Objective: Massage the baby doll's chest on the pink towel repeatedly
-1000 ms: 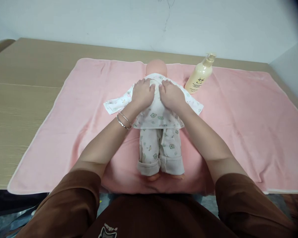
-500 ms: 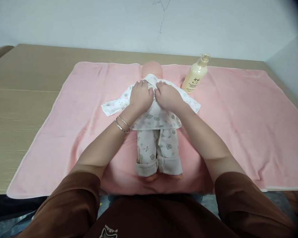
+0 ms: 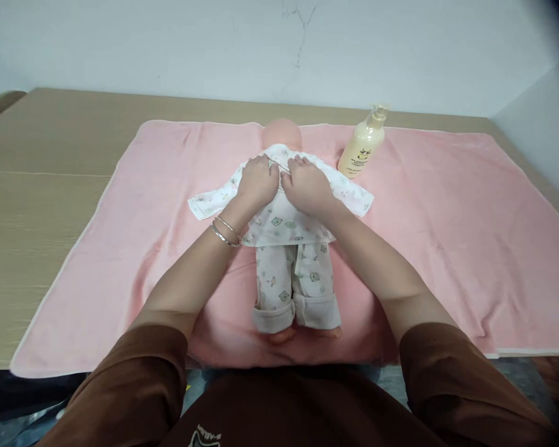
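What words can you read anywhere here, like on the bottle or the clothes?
Pump bottle: a dark label with a small picture and lines of print, too small and blurred to read.
Brown shirt: white lettering over a picture at the bottom edge, cut off and upside down, not readable.
Doll's clothes: only little bear pictures, no words.
Pink towel: no text.

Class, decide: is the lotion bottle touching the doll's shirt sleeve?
Apart. In the head view, a strip of pink towel shows between the lotion bottle and the shirt sleeve.
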Tool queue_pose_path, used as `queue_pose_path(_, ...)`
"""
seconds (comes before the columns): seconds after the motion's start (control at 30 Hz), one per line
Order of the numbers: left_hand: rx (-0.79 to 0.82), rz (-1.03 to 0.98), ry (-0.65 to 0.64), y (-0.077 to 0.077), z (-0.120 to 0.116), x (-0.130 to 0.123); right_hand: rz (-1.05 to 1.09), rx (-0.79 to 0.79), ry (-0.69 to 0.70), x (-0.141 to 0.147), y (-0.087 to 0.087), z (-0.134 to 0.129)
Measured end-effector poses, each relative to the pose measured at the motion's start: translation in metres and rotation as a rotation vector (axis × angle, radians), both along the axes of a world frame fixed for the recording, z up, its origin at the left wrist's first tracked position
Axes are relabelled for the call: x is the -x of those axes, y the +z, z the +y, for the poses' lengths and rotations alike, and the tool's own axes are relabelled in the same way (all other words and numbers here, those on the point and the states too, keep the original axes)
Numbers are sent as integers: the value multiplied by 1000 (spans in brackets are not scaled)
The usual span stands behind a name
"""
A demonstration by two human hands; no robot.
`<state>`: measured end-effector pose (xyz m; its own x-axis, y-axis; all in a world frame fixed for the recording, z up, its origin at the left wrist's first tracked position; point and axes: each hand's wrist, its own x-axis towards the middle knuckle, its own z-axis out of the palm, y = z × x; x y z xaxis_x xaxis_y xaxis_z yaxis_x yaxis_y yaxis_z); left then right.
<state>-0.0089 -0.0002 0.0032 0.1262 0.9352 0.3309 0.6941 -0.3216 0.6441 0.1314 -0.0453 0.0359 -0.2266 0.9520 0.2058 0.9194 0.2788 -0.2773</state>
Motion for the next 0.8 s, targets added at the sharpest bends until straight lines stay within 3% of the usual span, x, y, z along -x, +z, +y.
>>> queue_pose_path(0.13,-65,16,35,-6,-18,-16,102,79,-33,-24,-6,28)
queue_pose_path(0.4,14,145,0,8,-3,-4,-75,-28,-88,3,2,-10)
queue_pose_path(0.6,-97,154,-1,1,-23,-18,40,96,-26,-23,2,21)
queue_pose_path(0.67,-68,183,-15,4,-25,-20,42,131,-47,-26,-1,28)
queue_pose_path(0.8,57,219,45,12,-15,-12,8,49,-112,-15,-10,24)
